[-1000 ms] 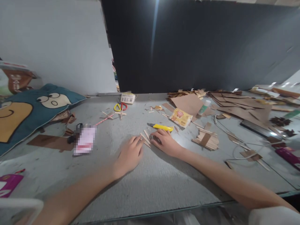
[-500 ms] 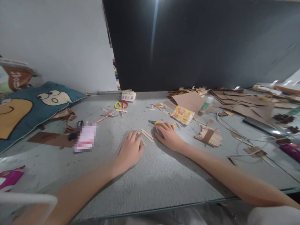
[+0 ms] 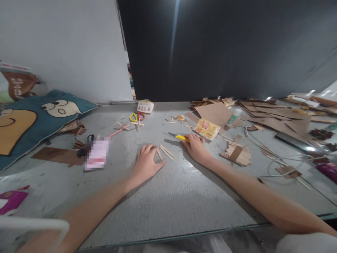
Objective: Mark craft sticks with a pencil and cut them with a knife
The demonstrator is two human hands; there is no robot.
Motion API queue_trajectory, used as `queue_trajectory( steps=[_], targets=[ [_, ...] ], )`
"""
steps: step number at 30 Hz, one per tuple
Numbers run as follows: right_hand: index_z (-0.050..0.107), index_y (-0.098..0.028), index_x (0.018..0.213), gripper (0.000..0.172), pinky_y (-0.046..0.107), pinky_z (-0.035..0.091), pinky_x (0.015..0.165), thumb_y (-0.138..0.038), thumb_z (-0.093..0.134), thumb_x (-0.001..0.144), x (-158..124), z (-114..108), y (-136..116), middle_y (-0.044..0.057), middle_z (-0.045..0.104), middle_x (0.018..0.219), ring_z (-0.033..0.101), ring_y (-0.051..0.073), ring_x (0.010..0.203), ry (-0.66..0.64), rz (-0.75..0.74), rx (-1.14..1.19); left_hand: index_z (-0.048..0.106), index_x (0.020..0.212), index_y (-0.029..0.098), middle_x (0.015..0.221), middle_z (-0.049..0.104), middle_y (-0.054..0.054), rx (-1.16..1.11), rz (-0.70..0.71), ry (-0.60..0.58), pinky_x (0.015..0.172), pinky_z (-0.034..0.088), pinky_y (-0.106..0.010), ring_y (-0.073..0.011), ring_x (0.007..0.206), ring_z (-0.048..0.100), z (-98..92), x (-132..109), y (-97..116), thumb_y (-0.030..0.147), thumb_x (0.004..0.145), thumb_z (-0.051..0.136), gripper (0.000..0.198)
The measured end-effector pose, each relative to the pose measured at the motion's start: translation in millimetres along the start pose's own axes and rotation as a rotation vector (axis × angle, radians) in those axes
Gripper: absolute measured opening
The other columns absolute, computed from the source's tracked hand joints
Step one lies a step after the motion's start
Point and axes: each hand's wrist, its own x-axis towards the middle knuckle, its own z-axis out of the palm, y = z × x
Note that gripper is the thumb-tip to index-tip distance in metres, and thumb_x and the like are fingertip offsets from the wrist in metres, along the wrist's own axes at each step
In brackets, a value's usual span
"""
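Observation:
A yellow utility knife (image 3: 182,138) is gripped in my right hand (image 3: 196,147), its dark blade pointing left just above the table. My left hand (image 3: 147,160) lies on the table with its thumb spread from the fingers. Between thumb and fingers is one end of a short wooden stick (image 3: 159,154); whether the fingers touch it I cannot tell. Two more flat wooden sticks (image 3: 166,152) lie side by side just right of that hand. The bundle of sticks (image 3: 238,154), with a brown band across it, rests right of my right hand.
Scissors (image 3: 137,116) and crossed sticks lie at the back, by a packet (image 3: 145,106). A yellow tissue pack (image 3: 206,129), glue bottle (image 3: 233,117) and cardboard sheets (image 3: 273,114) are at the back right. A white cable (image 3: 268,172) loops at right; a blue cushion (image 3: 52,112) stands left.
My right hand has closed round the utility knife and raised it slightly, moving a little right. The left thumb has spread away from the fingers.

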Motion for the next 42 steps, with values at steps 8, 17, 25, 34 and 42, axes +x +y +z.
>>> queue_trajectory(
  steps=[8,17,25,34,42],
  targets=[
    [0.052,-0.023,0.128,0.027,0.048,0.044,0.097,-0.035,0.040,0.107,-2,-5,-3,0.015,0.073,0.123,0.066,0.032,0.099,0.009,-0.019,0.098,0.070,0.116,0.015,0.126,0.068,-0.016,0.102,-0.004,0.057,0.105,0.049,-0.049,-0.0338,0.123,0.056,-1.9,-2,2,0.023,0.099,0.059,0.022],
    [0.053,-0.022,0.131,0.031,0.049,0.047,0.095,-0.038,0.040,0.107,-4,-10,-9,0.015,0.073,0.123,0.068,0.034,0.103,-0.004,0.006,0.101,0.068,0.095,0.017,0.107,0.068,-0.019,0.240,-0.132,0.080,0.096,0.044,-0.059,-0.0394,0.112,0.059,-11.1,11,-14,0.020,0.100,0.047,0.022],
    [0.056,-0.022,0.130,0.029,0.049,0.048,0.096,-0.035,0.044,0.107,-2,-8,-8,0.015,0.072,0.124,0.067,0.034,0.109,-0.022,0.009,0.054,0.065,0.093,0.018,0.105,0.069,-0.015,0.187,-0.116,0.085,0.092,0.045,-0.051,-0.0331,0.104,0.059,-3.9,12,-25,0.016,0.102,0.047,0.021],
    [0.063,-0.023,0.128,0.029,0.048,0.046,0.099,-0.029,0.047,0.104,-1,-4,-5,0.014,0.066,0.125,0.058,0.034,0.114,-0.015,-0.048,-0.017,0.069,0.097,0.021,0.103,0.073,-0.011,0.082,-0.135,0.111,0.092,0.043,-0.047,-0.0305,0.104,0.061,-3.6,14,-27,0.016,0.102,0.051,0.019],
    [0.064,-0.021,0.132,0.037,0.050,0.042,0.096,-0.022,0.048,0.099,-3,-2,-10,0.017,0.064,0.128,0.052,0.036,0.118,0.029,-0.051,-0.079,0.069,0.094,0.022,0.099,0.074,-0.009,0.090,-0.086,0.092,0.091,0.043,-0.044,-0.0300,0.104,0.063,-7.9,14,-23,0.017,0.100,0.053,0.018]
  ],
)
